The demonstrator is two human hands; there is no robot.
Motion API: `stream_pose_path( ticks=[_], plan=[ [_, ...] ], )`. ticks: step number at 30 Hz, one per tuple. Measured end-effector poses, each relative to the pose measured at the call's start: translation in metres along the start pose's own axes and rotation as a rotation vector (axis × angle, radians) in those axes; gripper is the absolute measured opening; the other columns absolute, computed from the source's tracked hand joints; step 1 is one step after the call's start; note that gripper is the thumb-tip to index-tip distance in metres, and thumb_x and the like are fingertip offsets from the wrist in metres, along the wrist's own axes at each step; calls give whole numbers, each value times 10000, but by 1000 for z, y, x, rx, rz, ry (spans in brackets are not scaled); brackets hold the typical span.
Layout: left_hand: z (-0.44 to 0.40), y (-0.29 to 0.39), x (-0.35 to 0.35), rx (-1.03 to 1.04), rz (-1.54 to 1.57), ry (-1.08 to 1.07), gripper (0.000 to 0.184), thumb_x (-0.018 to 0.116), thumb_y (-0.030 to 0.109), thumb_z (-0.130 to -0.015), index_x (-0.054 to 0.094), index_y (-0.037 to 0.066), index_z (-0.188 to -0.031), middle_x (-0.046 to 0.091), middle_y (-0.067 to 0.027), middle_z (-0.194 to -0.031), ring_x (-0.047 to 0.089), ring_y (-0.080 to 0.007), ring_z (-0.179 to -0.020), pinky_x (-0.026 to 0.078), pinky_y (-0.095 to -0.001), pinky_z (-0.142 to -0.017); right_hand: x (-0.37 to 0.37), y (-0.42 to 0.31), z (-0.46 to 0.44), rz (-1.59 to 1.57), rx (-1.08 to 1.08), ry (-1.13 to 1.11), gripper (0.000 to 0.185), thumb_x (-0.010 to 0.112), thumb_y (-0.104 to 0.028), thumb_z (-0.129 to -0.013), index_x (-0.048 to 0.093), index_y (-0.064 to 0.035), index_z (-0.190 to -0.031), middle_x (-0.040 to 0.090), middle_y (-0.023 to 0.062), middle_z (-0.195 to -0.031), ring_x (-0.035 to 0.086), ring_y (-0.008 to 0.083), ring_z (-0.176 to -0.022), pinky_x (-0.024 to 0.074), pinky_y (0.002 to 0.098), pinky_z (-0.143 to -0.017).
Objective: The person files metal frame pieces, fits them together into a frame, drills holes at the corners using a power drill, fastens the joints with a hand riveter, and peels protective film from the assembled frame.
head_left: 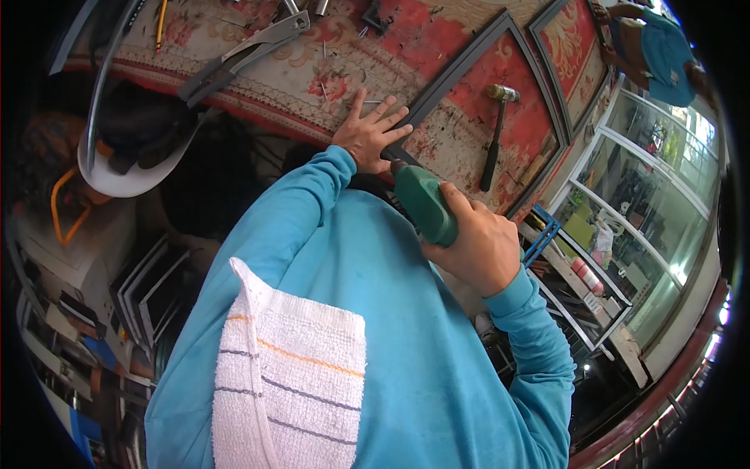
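My right hand (480, 242) is wrapped round a green power drill (424, 205), whose front end touches or nearly touches the near corner of a dark metal frame (461, 74). Beside that corner, my left hand (367, 134) lies with fingers spread, its fingertips against the frame and the carpet-like cloth (312, 102). Inside the frame rests a hammer (495, 133) with a dark handle. Small screws or rivets lie near my left fingers. The drill's tip is partly hidden.
A large riveter-like tool (242, 59) and a pencil (161, 25) lie at the upper left. A second dark frame (582, 70) is at the upper right. Another person (652, 51) in blue stands beyond it. Glass-paned frames (648, 180) are on the right.
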State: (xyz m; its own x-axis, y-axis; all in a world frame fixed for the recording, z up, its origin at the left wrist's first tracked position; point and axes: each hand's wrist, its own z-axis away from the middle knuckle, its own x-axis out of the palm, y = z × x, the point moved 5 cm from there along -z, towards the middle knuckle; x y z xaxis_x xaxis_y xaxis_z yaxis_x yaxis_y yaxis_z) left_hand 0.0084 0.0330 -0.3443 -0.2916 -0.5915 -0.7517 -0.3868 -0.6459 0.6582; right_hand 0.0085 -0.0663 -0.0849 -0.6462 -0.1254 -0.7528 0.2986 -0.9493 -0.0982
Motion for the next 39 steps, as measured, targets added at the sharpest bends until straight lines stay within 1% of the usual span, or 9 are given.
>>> stream_pose_path(
  ticks=[4, 12, 22, 29, 31, 33, 34, 37, 39],
  plan=[
    [0, 0, 0, 0, -5, -19, 825, 814, 505, -682, 550, 273, -1428, 396, -19, -1583, 239, -287, -1516, -6, -691, -1196, -2, -6, 1, 54, 18, -66, 799, 846, -359, -635, 551, -120, -1337, 666, 182, -837, 698, 357, -737, 545, 448, -652],
    [0, 0, 1, 4, -11, -4, 826, 818, 498, -678, 549, 275, -1427, 397, -20, -1582, 245, -285, -1513, -7, -690, -1197, -2, 3, -2, 8, -35, 43, 808, 866, -379, -600, 584, -137, -1317, 688, 156, -842, 705, 338, -733, 549, 439, -649],
    [0, 1, -2, -3, -24, -11, 797, 807, 520, -690, 566, 280, -1411, 424, -15, -1565, 248, -282, -1512, -17, -686, -1201, -1, 3, -6, 11, -23, 19, 797, 854, -385, -608, 585, -134, -1315, 684, 157, -844, 701, 342, -725, 542, 443, -637],
    [0, 0, 1, 2, -41, -8, 799, 800, 541, -694, 564, 282, -1412, 411, -13, -1574, 241, -281, -1515, -16, -682, -1204, 4, 6, -9, 48, -41, 35, 772, 852, -409, -608, 596, -165, -1295, 667, 157, -808, 693, 347, -702, 535, 448, -619],
    [0, 0, -1, 5, 4, 40, 792, 809, 477, -671, 582, 264, -1399, 433, -20, -1562, 271, -274, -1507, 9, -690, -1197, 4, 5, -10, 52, -54, 48, 763, 851, -411, -609, 599, -171, -1288, 664, 158, -799, 691, 347, -698, 535, 449, -616],
    [0, 0, -1, 2, -23, 16, 794, 801, 512, -686, 571, 275, -1407, 421, -17, -1569, 258, -278, -1510, -3, -685, -1200, 2, 3, -11, 93, -17, -19, 733, 821, -354, -623, 615, -150, -1296, 699, 143, -839, 710, 337, -747, 556, 437, -657],
    [0, 1, -1, -3, -47, -9, 796, 793, 548, -700, 561, 285, -1415, 408, -14, -1576, 246, -282, -1513, -15, -680, -1204, 1, 2, -11, 92, -18, -17, 733, 821, -354, -623, 615, -150, -1296, 699, 143, -839, 710, 337, -747, 556, 437, -657],
    [0, 0, -1, -4, -53, -15, 798, 794, 549, -698, 562, 287, -1415, 412, -13, -1574, 250, -282, -1511, -10, -680, -1204, 3, 7, -11, 100, -11, -47, 719, 810, -347, -638, 613, -147, -1299, 710, 156, -858, 714, 342, -768, 557, 430, -672],
    [-1, 0, -1, -5, -50, -13, 798, 797, 546, -696, 563, 287, -1414, 414, -13, -1572, 254, -280, -1510, -8, -678, -1205, 6, 15, -10, -31, -32, 12, 746, 822, -385, -625, 599, -141, -1293, 696, 179, -842, 697, 369, -784, 543, 458, -692]
  ],
)
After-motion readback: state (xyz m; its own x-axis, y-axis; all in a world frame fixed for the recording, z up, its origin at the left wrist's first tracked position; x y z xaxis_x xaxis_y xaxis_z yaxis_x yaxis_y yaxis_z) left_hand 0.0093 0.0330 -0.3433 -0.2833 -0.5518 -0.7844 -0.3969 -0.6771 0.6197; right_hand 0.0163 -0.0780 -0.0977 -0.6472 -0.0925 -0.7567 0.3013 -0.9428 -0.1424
